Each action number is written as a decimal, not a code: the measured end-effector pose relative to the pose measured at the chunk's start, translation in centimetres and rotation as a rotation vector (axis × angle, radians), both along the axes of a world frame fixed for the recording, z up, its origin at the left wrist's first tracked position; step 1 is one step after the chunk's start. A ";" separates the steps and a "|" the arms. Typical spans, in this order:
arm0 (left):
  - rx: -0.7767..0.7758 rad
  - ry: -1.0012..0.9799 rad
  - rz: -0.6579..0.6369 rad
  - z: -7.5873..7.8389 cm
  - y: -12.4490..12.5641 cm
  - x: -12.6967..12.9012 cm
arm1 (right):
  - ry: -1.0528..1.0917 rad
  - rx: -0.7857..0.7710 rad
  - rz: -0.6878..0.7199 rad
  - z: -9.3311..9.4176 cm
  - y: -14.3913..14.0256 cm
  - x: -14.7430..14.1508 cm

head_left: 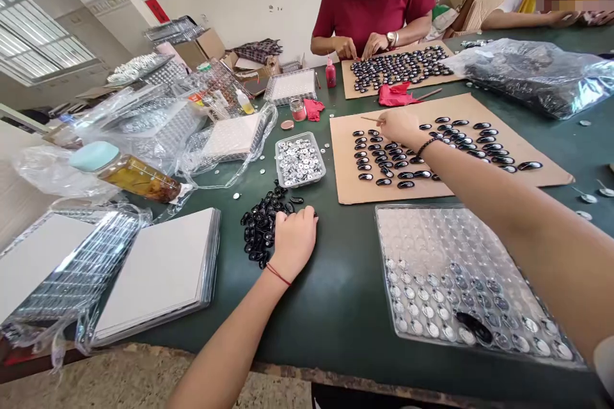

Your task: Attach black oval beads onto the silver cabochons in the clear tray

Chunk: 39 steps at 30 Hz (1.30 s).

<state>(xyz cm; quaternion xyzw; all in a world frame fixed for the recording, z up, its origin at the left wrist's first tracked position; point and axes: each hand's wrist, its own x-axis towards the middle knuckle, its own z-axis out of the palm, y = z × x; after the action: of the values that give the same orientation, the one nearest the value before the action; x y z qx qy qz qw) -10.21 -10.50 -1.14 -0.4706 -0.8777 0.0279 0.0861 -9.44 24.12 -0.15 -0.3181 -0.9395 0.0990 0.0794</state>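
My left hand [295, 239], with a red string at its wrist, is closed at the right edge of a pile of black glossy oval pieces [259, 230]. Its fingertips point down, and what lies between them is hidden. In my right hand [405, 128], a thin wooden stick [371, 119] is pinched, pointing left over a cardboard sheet [348, 188]. Rows of black oval pieces with light highlights [405, 185] lie on that sheet, partly covered by my right forearm. A clear plastic tub [300, 160] of small silvery discs stands just beyond the pile.
A clear blister tray [388, 223] with round silvery pieces lies under my right forearm. At left are stacked white-topped trays [158, 268] and a bottle with a blue lid [132, 172]. Opposite, a person in red works at another cardboard sheet [355, 91]. A plastic bag [532, 73] sits far right.
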 end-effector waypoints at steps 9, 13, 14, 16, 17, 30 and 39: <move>0.785 -0.840 0.215 1.6 0.7 -0.2 | 0.357 -0.085 0.279 4.2 -7.7 15.2; 1.068 -1.897 0.425 3.0 2.0 1.6 | 0.421 -0.481 0.289 2.3 -11.5 21.5; 1.079 -2.063 0.465 3.3 2.7 2.4 | 0.447 -0.577 0.291 1.6 -12.0 22.3; 1.086 -2.240 0.514 3.5 4.4 4.3 | 0.500 -0.708 0.318 0.6 -12.5 23.2; 1.079 -2.272 0.520 3.5 5.4 5.3 | 0.518 -0.724 0.336 0.2 -12.6 23.3; 0.932 -2.200 0.233 3.8 6.0 9.0 | 0.236 -0.229 0.429 1.2 -12.6 24.1; 0.667 -1.841 0.104 2.5 6.5 10.9 | 0.539 -0.202 0.387 1.4 -13.4 24.3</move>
<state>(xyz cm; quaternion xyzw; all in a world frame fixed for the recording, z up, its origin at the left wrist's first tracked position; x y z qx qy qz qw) 0.70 -3.98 1.33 -0.2209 -0.5843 -0.5957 -0.5049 14.89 10.74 1.21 -0.1024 -0.9131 0.2853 0.2726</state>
